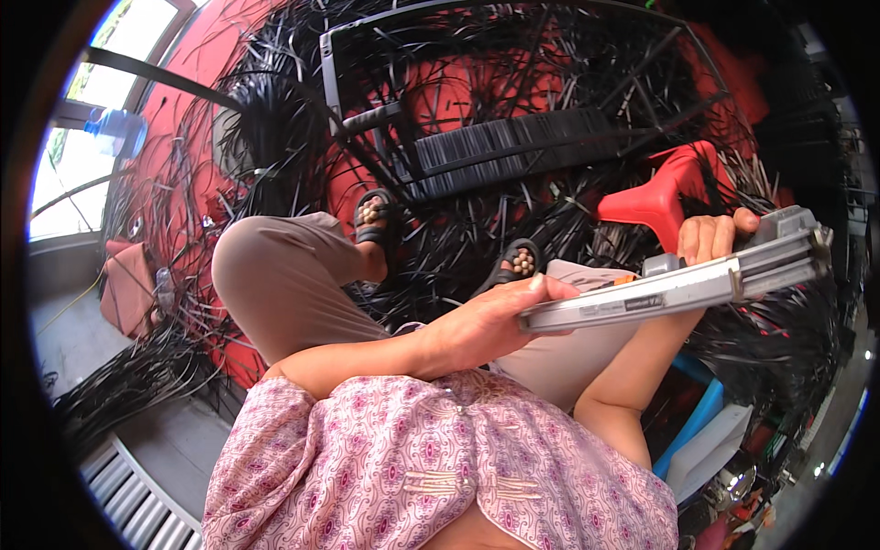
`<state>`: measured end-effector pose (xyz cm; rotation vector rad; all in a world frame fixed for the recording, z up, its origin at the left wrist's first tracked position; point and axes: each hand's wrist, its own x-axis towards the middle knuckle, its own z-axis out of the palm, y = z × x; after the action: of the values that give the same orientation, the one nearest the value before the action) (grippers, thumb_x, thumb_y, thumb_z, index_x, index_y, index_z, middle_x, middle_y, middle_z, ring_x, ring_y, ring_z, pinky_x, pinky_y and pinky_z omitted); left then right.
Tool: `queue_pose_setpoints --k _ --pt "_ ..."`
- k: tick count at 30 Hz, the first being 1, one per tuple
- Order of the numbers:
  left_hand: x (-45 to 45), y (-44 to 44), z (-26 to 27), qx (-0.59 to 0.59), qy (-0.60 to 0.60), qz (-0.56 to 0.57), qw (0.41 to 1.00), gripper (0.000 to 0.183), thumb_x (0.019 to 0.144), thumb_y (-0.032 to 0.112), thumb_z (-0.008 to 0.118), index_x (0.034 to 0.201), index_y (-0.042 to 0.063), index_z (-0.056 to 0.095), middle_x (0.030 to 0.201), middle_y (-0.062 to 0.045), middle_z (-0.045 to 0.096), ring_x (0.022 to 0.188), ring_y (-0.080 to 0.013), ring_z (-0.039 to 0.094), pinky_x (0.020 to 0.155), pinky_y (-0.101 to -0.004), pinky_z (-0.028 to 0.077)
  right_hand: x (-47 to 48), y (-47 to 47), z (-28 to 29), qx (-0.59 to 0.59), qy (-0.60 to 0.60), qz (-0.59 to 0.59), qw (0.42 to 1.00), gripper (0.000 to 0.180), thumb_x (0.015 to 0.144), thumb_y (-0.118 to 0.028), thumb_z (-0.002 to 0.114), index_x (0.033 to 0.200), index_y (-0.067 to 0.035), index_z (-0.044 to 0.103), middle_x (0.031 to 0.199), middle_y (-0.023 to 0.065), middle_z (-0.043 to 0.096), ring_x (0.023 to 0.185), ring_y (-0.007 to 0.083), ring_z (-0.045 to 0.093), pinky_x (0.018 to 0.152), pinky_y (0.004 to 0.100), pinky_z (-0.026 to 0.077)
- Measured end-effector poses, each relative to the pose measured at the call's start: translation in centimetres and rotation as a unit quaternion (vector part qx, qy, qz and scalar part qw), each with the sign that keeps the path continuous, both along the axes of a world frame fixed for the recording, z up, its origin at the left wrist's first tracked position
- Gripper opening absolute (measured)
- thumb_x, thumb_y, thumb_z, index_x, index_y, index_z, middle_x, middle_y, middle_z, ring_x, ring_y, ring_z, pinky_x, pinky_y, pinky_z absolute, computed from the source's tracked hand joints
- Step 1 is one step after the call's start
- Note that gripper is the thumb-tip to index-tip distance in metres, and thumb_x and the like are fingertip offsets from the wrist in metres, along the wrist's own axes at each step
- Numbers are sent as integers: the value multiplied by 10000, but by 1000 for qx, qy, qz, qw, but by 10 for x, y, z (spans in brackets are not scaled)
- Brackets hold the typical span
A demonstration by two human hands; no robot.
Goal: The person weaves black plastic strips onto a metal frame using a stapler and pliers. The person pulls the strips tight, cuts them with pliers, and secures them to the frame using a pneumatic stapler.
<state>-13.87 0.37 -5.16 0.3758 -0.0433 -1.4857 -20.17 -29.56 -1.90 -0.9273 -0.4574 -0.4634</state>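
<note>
Both my hands hold a silver-grey pneumatic staple gun, which lies slantwise over my right thigh. My left hand grips the lower left end of its long magazine, thumb on top. At the upper right, the fingers of my right hand curl over the tool's body, which hides part of the palm. Beyond my feet stands a dark metal furniture frame with a panel of closely wound black strips across it. A thick bundle of black plastic strips hangs or stands left of the frame.
Loose black strips cover much of the red floor. A red plastic stool is near my right hand. A blue bin sits at my right side. A clear blue water jug and a pinkish cloth-like item are at the left.
</note>
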Motion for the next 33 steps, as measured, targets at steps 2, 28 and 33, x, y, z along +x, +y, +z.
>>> queue_pose_setpoints --k 2,28,33 --pt "-1 -7 -8 1 -9 20 1000 550 1055 456 400 1335 3 537 1337 -89 559 1216 -186 521 1093 -388 377 -6 2 -16 92 40 -81 992 612 740 -408 871 1111 -74 516 647 -47 470 490 75 419 520 260 366" --pt "357 -160 -455 735 -539 -4 410 204 883 177 597 955 105 774 1069 -121 735 991 -282 716 848 -419 571 -109 -85 -35 79 90 -354 928 470 768 -312 775 965 -102 403 742 -39 371 608 91 359 587 256 296" --pt "356 -150 -444 785 -394 125 462 180 853 158 633 948 177 785 1066 -136 731 1009 -312 706 862 -418 563 -96 -87 -46 48 165 -437 883 399 809 -292 727 997 -75 450 770 -21 421 635 94 410 580 248 316"
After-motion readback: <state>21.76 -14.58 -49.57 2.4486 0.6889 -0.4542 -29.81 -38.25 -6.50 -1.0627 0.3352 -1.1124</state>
